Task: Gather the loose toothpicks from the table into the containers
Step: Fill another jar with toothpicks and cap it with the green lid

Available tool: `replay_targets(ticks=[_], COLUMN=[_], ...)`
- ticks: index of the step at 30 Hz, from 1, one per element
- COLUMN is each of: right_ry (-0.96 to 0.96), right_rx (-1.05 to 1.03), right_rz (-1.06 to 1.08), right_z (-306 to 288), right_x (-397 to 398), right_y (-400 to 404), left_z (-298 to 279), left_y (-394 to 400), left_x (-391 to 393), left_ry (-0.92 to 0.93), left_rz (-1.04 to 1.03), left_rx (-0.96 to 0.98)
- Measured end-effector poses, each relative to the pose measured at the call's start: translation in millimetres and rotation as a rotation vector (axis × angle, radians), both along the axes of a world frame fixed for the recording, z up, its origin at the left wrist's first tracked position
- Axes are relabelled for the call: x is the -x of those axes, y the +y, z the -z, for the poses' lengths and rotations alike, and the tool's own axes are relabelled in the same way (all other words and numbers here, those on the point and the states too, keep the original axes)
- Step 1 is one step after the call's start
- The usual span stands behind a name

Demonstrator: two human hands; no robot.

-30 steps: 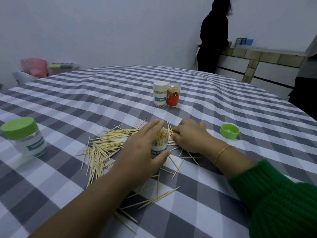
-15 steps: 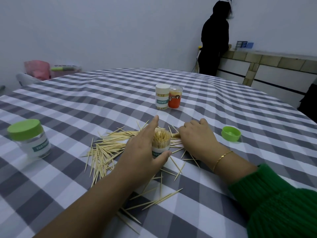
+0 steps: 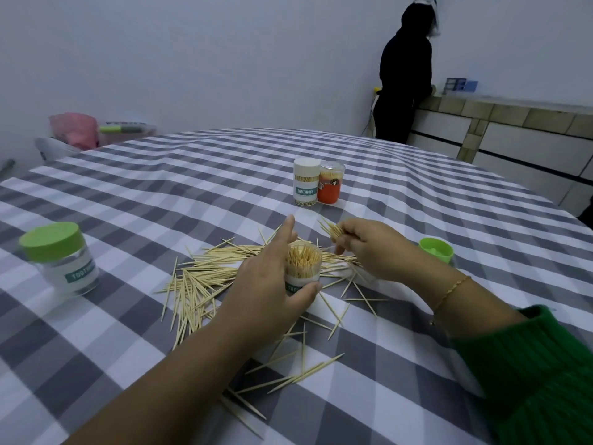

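Checked table (image 3: 192,194) bears toothpicks (image 3: 205,277), jars (image 3: 306,186), lid (image 3: 436,250)

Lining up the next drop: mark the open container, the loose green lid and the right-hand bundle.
open container (image 3: 303,268): head view, clear side wall.
loose green lid (image 3: 436,249): head view, inner hollow.
toothpick bundle (image 3: 333,232): head view, mid-shafts.

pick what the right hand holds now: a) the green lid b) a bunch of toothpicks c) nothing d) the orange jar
b: the right hand pinches a bunch of toothpicks above the table, beside the open jar that the left hand holds.
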State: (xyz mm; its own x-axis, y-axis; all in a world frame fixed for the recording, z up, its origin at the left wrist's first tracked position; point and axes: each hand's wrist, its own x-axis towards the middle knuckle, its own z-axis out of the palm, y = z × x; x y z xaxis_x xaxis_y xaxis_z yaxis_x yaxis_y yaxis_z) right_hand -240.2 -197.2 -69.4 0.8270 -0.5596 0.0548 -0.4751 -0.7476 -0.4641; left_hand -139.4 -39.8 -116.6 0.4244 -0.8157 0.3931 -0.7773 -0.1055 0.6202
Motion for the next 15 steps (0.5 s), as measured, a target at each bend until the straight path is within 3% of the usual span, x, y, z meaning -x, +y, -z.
replay_targets(ticks=[3, 9, 15], right_ry=[-0.145, -0.591, -0.627], right_rx=[-0.087, -0.472, -0.624], right_rz=[-0.035, -0.100, -0.103], right_z=[-2.6, -8.4, 2.7], right_x=[0.3, -3.1, -10.1], right_y=[5.1, 29.0, 43.1], left_z=[0.9, 1.5, 1.4], left_y=[0.3, -0.7, 1.1], left_x=[0.1, -0.5, -0.7], left_ry=[0.008, 0.032, 0.076], left_rz=[0.002, 0.004, 0.007], left_rx=[0.003, 0.007, 0.009])
